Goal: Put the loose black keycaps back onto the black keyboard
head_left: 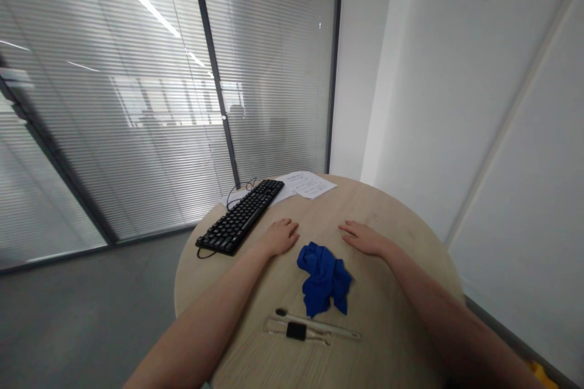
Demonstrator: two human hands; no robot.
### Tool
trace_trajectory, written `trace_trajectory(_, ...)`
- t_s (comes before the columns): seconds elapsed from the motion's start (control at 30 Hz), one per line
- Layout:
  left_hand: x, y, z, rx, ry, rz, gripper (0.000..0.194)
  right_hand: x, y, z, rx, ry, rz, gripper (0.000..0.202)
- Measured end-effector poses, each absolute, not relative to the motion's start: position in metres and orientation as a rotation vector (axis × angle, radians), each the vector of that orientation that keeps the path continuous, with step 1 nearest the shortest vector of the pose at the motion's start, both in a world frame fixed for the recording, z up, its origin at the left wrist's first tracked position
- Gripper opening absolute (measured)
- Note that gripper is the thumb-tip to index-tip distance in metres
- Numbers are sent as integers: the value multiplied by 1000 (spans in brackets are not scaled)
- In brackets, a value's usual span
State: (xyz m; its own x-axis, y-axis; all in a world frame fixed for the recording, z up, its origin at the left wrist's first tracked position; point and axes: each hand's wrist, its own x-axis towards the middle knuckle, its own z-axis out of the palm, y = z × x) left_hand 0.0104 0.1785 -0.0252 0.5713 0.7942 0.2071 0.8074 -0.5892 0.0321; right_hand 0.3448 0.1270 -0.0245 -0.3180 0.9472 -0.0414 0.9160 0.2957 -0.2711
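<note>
Flat on the round wooden table (378, 298), my left hand (280, 237) rests with its fingers stretched out, holding nothing. It lies just right of a black keyboard (241, 217). My right hand (362, 238) also rests on the tabletop, fingers apart and with nothing in them. Between and slightly nearer than the hands is a crumpled blue cloth (322, 276). In front of the cloth lies a slim pale stick with a dark oval head (319, 323), like a toothbrush. Beside it is a small black square piece (296, 331) on a clear or beige strip whose kind I cannot make out.
Printed paper sheets (308, 184) lie at the table's far edge, partly under the keyboard. The keyboard's cable (232, 194) loops behind it. A glass partition with blinds (274, 73) stands beyond, and a white wall (438, 103) on the right. Something yellow (541, 374) shows at lower right.
</note>
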Motion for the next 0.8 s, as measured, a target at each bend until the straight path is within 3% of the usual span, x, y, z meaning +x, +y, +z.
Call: trace_trajectory(0.8,11,180,-27,-2749,-1390,-296,42,348,129,-28,-1722,-2417,358,65)
